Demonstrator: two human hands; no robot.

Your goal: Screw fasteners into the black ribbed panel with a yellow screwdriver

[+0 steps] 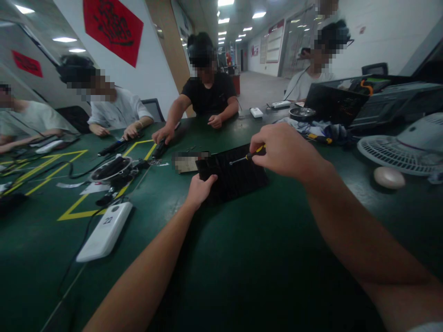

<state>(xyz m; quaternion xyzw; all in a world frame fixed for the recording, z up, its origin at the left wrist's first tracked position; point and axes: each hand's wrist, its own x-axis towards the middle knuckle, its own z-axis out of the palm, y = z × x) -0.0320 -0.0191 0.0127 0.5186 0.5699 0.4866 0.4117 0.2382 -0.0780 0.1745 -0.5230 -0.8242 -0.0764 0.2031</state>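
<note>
We see the left hand (200,188) resting on the near left corner of a flat black device (232,177) that lies on the green tabletop (242,258), a little far of the middle. Its fingers (207,180) curl over the device's edge and press on it, holding it in place. The right hand (285,150) hovers just above the far right part of the same device, with its fingers closed around a small screwdriver (247,157) that has a yellow and black handle. The shaft points left and its tip sits at the device's top surface, though we cannot tell whether it is seated in a screw.

Just left of the device lies a pale blurred card or label (187,162). Nearer on the left, a white power bank (105,230) lies with a cable running from it, and yellow tape lines (78,214) mark the tabletop beside it. On the right stand a white fan (401,147) and, near it, a pale rounded object (389,177). At the far side, other people sit working; one in a black shirt (207,94) reaches a hand (162,135) to a dark item on the tabletop.
</note>
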